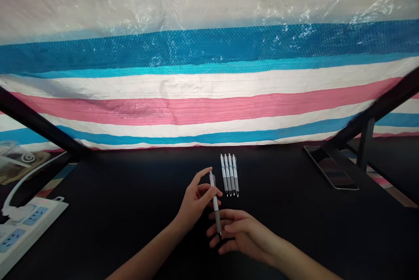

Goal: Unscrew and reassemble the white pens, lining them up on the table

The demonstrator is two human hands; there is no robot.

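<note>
A white pen with a grey grip (215,203) is held up at a tilt, its tip toward me. My left hand (195,199) is closed on its upper part, thumb against the barrel and index fingertip at the push button on top. By the grip end is my right hand (240,232), palm turned toward the pen. Its fingers are apart and pass behind the grip, while the thumb is short of it; whether a finger touches the pen I cannot tell. Just beyond, several matching pens (230,175) lie side by side on the black table (131,210), tips toward me.
A phone (330,167) lies at the table's right side. At the left edge stands a white power strip (31,223) with a plugged-in cable (24,177). Black frame bars (42,122) slope along both sides, and a striped plastic sheet (209,109) hangs behind.
</note>
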